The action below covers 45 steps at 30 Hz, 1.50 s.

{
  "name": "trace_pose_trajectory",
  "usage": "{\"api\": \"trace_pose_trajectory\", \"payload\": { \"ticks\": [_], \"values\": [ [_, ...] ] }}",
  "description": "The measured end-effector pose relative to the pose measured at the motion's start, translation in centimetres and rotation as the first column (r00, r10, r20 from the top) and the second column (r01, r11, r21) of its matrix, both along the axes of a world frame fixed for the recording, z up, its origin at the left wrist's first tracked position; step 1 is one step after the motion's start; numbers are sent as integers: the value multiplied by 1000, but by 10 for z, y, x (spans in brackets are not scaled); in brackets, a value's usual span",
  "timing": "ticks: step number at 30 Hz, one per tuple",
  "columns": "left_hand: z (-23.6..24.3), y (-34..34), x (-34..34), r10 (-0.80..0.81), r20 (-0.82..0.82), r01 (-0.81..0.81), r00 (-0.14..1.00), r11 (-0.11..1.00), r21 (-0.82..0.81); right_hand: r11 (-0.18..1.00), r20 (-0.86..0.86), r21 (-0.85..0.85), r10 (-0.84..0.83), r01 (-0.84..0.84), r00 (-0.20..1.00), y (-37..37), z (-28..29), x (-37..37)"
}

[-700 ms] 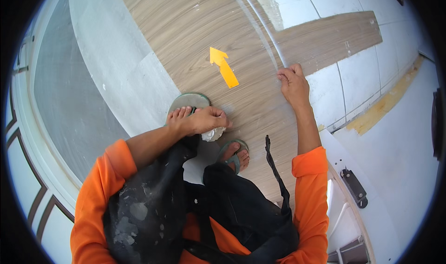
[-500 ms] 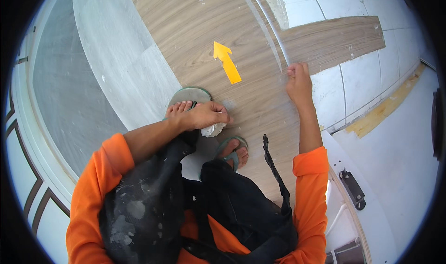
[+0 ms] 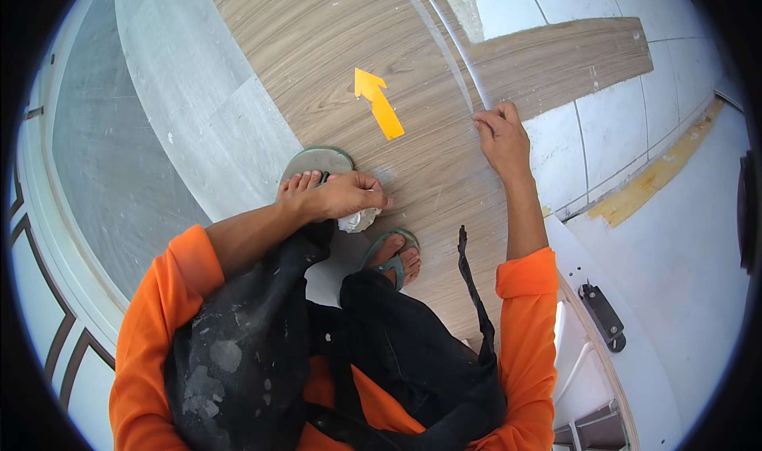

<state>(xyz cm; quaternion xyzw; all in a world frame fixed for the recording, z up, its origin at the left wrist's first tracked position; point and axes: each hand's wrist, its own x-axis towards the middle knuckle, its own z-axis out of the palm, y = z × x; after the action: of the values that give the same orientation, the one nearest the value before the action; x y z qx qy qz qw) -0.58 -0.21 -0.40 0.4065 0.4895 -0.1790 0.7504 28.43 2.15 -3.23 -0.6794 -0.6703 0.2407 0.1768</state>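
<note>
My left hand (image 3: pixel 346 196) is closed around a crumpled white wad (image 3: pixel 359 220), held over my sandalled feet. Farther right, the fingers of my right hand (image 3: pixel 505 138) are pinched at the near end of a narrow, shiny pale strip (image 3: pixel 459 38) that looks like clear tape. The strip runs away from my fingers along the wood-look floor (image 3: pixel 317 62). Beside it, a fainter whitish band (image 3: pixel 432 29) lies along the same floor. The exact grip of the right fingertips is too small to make out.
A yellow arrow sticker (image 3: pixel 379 106) lies on the floor ahead. Grey planks (image 3: pixel 202 94) stretch along the left, white tiles (image 3: pixel 615 126) on the right. One brown plank (image 3: pixel 571 58) juts over the tiles. A white panel with a black latch (image 3: pixel 602 318) is near my right arm.
My right hand has turned slightly, its pinching fingers now pointing more to the left. The whole view has shifted a little; my left hand still holds the white wad.
</note>
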Motion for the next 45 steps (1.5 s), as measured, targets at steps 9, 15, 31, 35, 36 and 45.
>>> {"api": "trace_pose_trajectory", "payload": {
  "ticks": [9,15,31,35,36,45],
  "values": [
    [4,2,1,-4,5,4,1000,1000,0,991,189,-120,84,-62,978,8,0,-11],
    [-1,-2,0,2,8,-2,1000,1000,24,988,-30,-125,-95,91,995,7,0,-11],
    [5,1,-2,-35,-5,36,999,998,52,953,-366,-274,-224,125,903,59,40,-9],
    [20,9,3,-77,-35,80,996,994,80,981,-89,-182,48,-64,995,36,17,3],
    [16,7,2,-75,-22,76,997,995,69,989,-65,-133,50,-59,997,33,15,-1],
    [6,3,-1,-92,7,91,996,994,57,994,-85,103,47,-38,995,26,-7,-13]
  ]
}}
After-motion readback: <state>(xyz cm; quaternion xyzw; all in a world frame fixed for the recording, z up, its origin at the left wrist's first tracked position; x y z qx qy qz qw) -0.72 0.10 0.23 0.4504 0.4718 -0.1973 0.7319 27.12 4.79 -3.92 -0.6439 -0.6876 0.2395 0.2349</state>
